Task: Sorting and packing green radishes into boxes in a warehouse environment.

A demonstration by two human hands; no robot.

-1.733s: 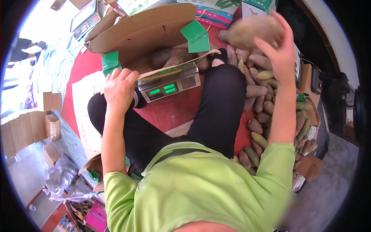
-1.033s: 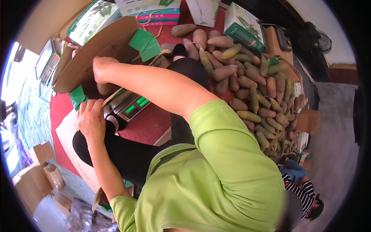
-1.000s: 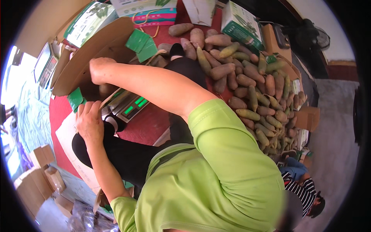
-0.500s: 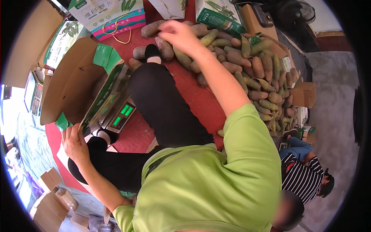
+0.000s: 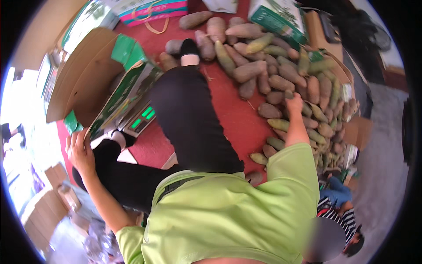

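At the left, an open cardboard box (image 5: 79, 75) with green flaps lies tilted on a digital scale (image 5: 141, 118) with a lit green display. My left hand (image 5: 81, 154) is closed over the near edge of this box. Inside it something dark shows only in part. At the right spreads a heap of soil-covered green radishes (image 5: 281, 82). My right hand (image 5: 294, 104) reaches into the heap, its fingers closed round the end of a radish (image 5: 289, 94). Most of that radish is hidden by the hand and its neighbours.
Several loose radishes (image 5: 216, 29) lie on the red mat (image 5: 211, 105) past my foot. Printed gift boxes (image 5: 279, 20) and a striped bag (image 5: 154, 13) stand at the back. Cardboard boxes (image 5: 41, 211) sit at lower left. Another person in a striped shirt (image 5: 349, 222) is at lower right.
My right hand has moved from the loose radishes at the back down to the right, into the heap. My left hand stays on the box edge. The whole view has shifted slightly.
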